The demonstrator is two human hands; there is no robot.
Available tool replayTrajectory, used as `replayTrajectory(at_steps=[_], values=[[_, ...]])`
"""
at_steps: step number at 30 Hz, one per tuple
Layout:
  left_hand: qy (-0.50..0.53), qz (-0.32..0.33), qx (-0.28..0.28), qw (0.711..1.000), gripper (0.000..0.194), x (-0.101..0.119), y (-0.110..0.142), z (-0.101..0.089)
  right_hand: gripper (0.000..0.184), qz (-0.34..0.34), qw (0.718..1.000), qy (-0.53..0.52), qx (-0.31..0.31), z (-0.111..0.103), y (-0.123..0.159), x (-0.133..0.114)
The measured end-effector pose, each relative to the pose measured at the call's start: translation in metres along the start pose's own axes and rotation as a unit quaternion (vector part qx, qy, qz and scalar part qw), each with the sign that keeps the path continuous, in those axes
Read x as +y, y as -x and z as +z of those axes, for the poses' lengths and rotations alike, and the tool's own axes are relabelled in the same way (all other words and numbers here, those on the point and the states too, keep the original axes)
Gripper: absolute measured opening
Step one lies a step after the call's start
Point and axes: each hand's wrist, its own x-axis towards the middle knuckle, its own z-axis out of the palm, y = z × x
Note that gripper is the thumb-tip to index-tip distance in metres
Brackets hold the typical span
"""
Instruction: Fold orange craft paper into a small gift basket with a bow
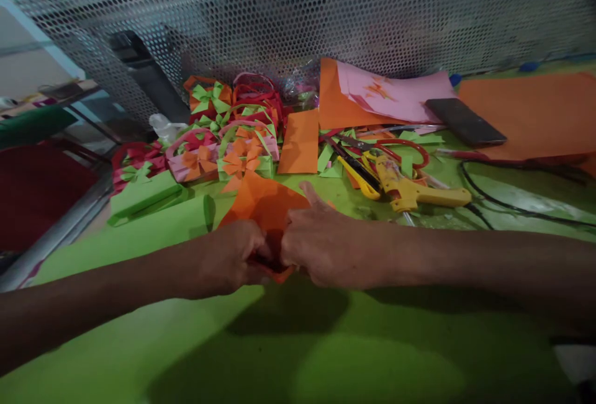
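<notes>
An orange sheet of paper [265,202], bent into a hollow shape, is held just above the green table [372,354]. My left hand [235,252] is closed on its near left edge, fingers curled inward. Closed on its right side is my right hand [326,239], with the thumb pointing up and away. The fingertips of both hands are partly hidden inside the fold. Beyond the paper stand several small paper baskets with bows [244,152] in pink, green, orange and red. A flat orange paper piece [298,142] lies behind my hands.
To the right lie a yellow glue gun [414,190], a yellow cutter [358,177], red-handled scissors [414,146] and a black phone [465,121]. A black cable [521,205] crosses the right side. Pink sheets [400,90] rest before a perforated metal panel [279,13]. Green paper [139,236] lies left.
</notes>
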Motion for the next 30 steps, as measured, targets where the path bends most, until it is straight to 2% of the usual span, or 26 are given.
replayTrajectory(at_steps=[3, 6, 9, 14, 21, 28, 30], values=[[-0.006, 0.008, 0.018, 1.0, 0.015, -0.001, -0.001, -0.001, 0.017, -0.013, 0.997, 0.018, -0.072, -0.013, -0.001, -0.006], [-0.027, -0.006, 0.042, 0.999, 0.011, -0.002, -0.002, -0.002, 0.015, 0.003, 0.99, 0.031, -0.138, -0.021, -0.007, -0.007], [-0.054, -0.008, 0.062, 0.997, 0.005, -0.002, -0.003, -0.002, 0.014, -0.003, 0.988, 0.021, -0.156, -0.022, -0.017, -0.002], [-0.103, 0.021, 0.08, 0.991, 0.006, 0.002, 0.002, -0.002, 0.016, 0.008, 0.978, -0.014, -0.208, -0.022, -0.032, 0.001], [-0.114, -0.004, 0.088, 0.99, 0.007, 0.001, 0.008, -0.001, 0.015, 0.072, 0.978, -0.012, -0.198, -0.022, -0.038, -0.013], [-0.152, -0.001, 0.08, 0.985, 0.016, -0.006, 0.006, -0.002, 0.019, 0.078, 0.973, 0.001, -0.215, -0.022, -0.041, -0.011], [-0.171, 0.02, 0.097, 0.98, 0.02, -0.008, 0.006, -0.002, 0.018, 0.08, 0.973, 0.01, -0.216, -0.02, -0.043, -0.011]])
